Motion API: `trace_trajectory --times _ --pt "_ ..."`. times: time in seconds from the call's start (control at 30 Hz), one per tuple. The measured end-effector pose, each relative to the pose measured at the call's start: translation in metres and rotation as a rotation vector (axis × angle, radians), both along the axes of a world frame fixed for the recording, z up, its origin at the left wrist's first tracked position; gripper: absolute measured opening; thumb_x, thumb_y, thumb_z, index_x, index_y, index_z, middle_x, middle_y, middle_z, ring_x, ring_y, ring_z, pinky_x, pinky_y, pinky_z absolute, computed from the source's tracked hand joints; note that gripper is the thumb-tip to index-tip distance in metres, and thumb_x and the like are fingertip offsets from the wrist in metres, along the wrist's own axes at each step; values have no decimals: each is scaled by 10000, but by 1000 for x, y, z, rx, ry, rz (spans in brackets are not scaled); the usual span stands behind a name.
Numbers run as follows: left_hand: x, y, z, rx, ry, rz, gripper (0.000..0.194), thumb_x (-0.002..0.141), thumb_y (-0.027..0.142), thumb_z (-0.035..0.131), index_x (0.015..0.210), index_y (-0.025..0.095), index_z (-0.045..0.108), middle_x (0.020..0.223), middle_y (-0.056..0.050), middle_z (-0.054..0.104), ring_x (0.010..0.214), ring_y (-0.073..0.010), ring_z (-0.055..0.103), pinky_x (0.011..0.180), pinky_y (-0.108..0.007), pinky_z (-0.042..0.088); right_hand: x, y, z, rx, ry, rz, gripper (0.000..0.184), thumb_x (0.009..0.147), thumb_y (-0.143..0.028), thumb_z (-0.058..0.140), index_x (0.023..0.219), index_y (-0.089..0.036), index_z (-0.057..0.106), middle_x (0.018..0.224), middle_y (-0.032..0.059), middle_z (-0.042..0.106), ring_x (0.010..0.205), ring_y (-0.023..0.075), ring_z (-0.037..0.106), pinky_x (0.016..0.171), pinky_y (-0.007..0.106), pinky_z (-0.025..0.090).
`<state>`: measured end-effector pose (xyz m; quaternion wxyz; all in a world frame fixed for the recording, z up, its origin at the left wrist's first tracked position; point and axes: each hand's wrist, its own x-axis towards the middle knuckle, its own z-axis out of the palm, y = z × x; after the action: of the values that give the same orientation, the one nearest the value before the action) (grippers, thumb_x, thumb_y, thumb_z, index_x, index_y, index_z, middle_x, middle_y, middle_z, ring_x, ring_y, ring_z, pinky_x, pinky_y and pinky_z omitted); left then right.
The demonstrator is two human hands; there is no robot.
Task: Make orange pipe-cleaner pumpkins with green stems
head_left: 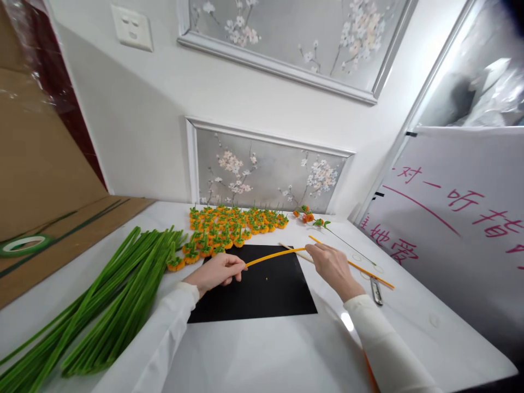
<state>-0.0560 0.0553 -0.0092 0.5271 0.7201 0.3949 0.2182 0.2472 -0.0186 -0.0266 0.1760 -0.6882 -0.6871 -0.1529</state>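
Note:
An orange pipe cleaner [275,255] is stretched in a slight arch between my two hands, above a black mat [262,297]. My left hand [221,271] pinches its left end. Closed around the other end is my right hand [331,266], with the fingertips partly hidden. Just behind the mat stand many small orange flower heads [216,232] with green tops. More orange pipe cleaners [374,276] lie on the table to the right of my right hand. A thin pale stick [297,252] rests across the mat's back right edge.
A bundle of green pipe cleaners [118,305] covers the table's left side. Green tape [25,245] sits on cardboard at far left. A stemmed orange flower [309,217] lies at the back right, and a small metal tool [376,292] lies nearer. A white board with writing [454,218] stands right.

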Motion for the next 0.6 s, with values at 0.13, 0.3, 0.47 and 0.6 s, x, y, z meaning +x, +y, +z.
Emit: trace_trajectory --times 0.13,0.3,0.47,0.6 --pt "-3 2 0 58 12 70 295 669 402 649 789 133 639 659 -18 644 491 -85 451 474 -203 316 15 -8 -8 -76 15 5 271 923 -202 416 1011 -254 668 900 52 698 811 183 637 627 243 382" --pt "3 1 -3 153 -15 120 252 699 367 590 786 137 643 681 -19 650 503 -92 459 484 -211 329 16 -11 -7 -205 55 74 335 880 -228 527 1208 -246 592 1068 69 682 956 202 633 788 275 441" --pt "11 0 -9 177 -14 69 244 724 355 579 822 148 664 697 -25 663 554 -113 506 521 -221 358 -27 -14 23 -99 115 269 382 897 -250 528 1279 -246 526 1173 82 626 1088 211 555 907 335 417" --pt "21 -5 -11 207 -27 -1 251 761 354 551 853 155 674 712 -29 666 627 -139 561 543 -224 384 -78 -7 35 -70 111 452 278 905 -294 526 1170 -243 593 1086 69 660 1070 202 561 915 332 402"
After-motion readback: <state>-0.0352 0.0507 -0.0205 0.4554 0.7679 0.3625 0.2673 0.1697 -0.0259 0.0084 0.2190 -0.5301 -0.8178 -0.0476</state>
